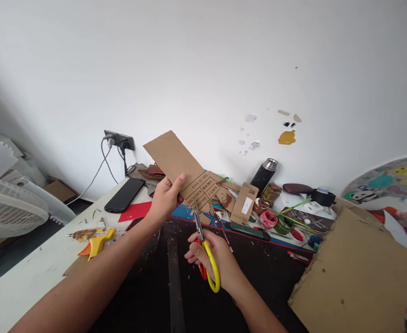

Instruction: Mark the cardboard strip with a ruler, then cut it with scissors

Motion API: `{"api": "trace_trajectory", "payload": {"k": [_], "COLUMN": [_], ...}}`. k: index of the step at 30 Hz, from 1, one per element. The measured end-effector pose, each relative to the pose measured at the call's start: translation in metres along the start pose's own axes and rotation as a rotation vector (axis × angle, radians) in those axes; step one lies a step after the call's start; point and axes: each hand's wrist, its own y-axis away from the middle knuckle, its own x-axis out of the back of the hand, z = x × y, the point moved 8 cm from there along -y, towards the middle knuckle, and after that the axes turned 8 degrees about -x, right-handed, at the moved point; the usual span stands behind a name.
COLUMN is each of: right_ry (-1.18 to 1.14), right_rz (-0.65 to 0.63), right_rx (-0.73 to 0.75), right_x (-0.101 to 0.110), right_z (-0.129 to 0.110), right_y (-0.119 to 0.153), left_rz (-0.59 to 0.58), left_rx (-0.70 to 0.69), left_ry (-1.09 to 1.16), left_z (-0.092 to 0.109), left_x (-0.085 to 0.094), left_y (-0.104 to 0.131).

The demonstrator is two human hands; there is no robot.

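Observation:
A long cardboard strip [180,162] with printed text on its near end is pinched in my left hand [167,196], thumb on top, and tilts up to the left. Scissors [209,263] with one yellow and one red handle loop are in my right hand [213,256]. Their blades point up and touch the printed end of the strip; whether they bite into it is hard to tell. Below, a metal ruler [175,286] lies on the dark mat [141,282], left of the scissors.
On the left are a yellow glue gun [99,241], a phone [124,195], red paper [136,211] and a fan [12,203]. Behind my hands stand a black flask [264,175] and small paint pots [269,219]. A large cardboard sheet [359,277] covers the right side.

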Motion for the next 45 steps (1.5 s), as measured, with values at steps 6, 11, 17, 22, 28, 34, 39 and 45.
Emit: {"api": "trace_trajectory", "payload": {"k": [6, 11, 17, 22, 28, 34, 39, 45], "right_ry": [-0.025, 0.022, -0.045, -0.033, -0.007, 0.060, 0.062, 0.058], "right_rz": [-0.026, -0.024, -0.059, -0.092, -0.054, 0.064, 0.100, 0.055], "right_rx": [0.036, 0.031, -0.012, -0.010, -0.028, -0.013, -0.001, 0.035], "right_x": [0.007, 0.015, 0.022, 0.022, 0.020, 0.023, 0.025, 0.023], "right_z": [-0.011, 0.010, 0.026, 0.023, 0.008, -0.003, -0.006, -0.003], "right_y": [-0.021, -0.023, -0.022, -0.022, -0.017, -0.013, -0.011, -0.012], "left_rz": [0.024, -0.058, -0.075, -0.061, -0.066, -0.054, -0.044, -0.056], "left_rx": [-0.007, 0.025, 0.023, -0.010, -0.060, -0.048, -0.064, -0.070], "left_ry": [0.022, 0.028, 0.022, 0.048, 0.017, 0.011, 0.015, 0.035], "left_z": [0.000, -0.016, -0.027, -0.029, -0.022, -0.022, -0.022, -0.020], "left_x": [-0.009, -0.018, -0.023, -0.023, -0.026, -0.026, -0.025, -0.026], "left_y": [-0.024, -0.023, -0.023, -0.023, -0.021, -0.019, -0.021, -0.023]}}
